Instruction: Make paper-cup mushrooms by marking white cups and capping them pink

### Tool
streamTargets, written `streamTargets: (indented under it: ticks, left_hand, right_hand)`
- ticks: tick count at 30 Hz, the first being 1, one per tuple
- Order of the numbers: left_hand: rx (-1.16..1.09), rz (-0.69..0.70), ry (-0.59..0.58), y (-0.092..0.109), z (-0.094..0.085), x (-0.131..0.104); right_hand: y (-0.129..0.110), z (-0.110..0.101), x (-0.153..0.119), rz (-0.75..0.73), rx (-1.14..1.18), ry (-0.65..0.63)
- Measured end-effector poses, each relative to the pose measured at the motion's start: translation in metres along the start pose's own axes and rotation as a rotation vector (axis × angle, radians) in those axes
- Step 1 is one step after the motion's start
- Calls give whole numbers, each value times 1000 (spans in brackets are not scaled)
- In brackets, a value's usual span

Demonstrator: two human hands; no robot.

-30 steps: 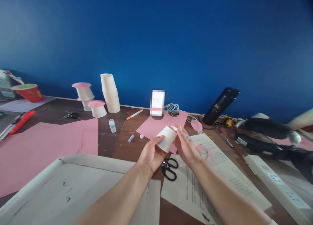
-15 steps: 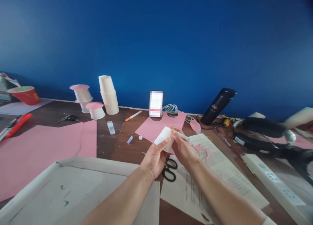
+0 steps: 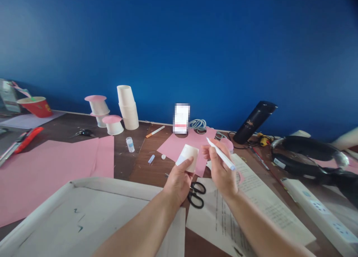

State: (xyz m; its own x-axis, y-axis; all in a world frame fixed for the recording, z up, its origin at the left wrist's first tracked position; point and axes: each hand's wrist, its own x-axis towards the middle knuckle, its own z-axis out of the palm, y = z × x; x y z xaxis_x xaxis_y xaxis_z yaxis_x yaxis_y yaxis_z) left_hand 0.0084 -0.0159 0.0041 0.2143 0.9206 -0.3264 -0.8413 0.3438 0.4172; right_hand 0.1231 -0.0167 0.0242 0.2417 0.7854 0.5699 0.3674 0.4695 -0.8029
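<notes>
A small white paper cup is gripped in my left hand, thumb across its side. One side of the cup carries a pale bluish patch. In my right hand a white marker lies between thumb and fingers, its tip pointing up and left, apart from the cup. A small blue cap and a white round lid lie on the table to the left of the cup. Black-handled scissors rest just below my hands, partly over a printed sheet.
Pink paper lies behind the hands, before a blurred phone. Stacked white cups, pink-topped cups and a glue bottle stand left. A white box lid is in front; a black bottle and power strip are right.
My right hand has drawn the marker away from the cup, to the right and slightly down. My left hand still holds the cup. The view has shifted slightly.
</notes>
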Motion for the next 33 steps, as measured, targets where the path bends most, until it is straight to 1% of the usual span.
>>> streamTargets:
  ticks: [3,5,14,23,33]
  left_hand:
    - [-7,13,7,1,0,-1]
    - [-13,19,-7,2,1,-2]
    - [-6,22,-57,1,-1,-1]
    - [1,32,-108,0,-3,-1]
    - [21,21,-81,0,-4,1]
  right_hand:
    - [-10,-5,-4,-165,-172,-62]
    - [-13,-6,-6,-245,-253,-87]
    - [-10,-3,-7,-390,-383,-66]
    - [-8,-2,-8,-457,-419,-74]
    - [-5,-2,-8,-447,-474,-80]
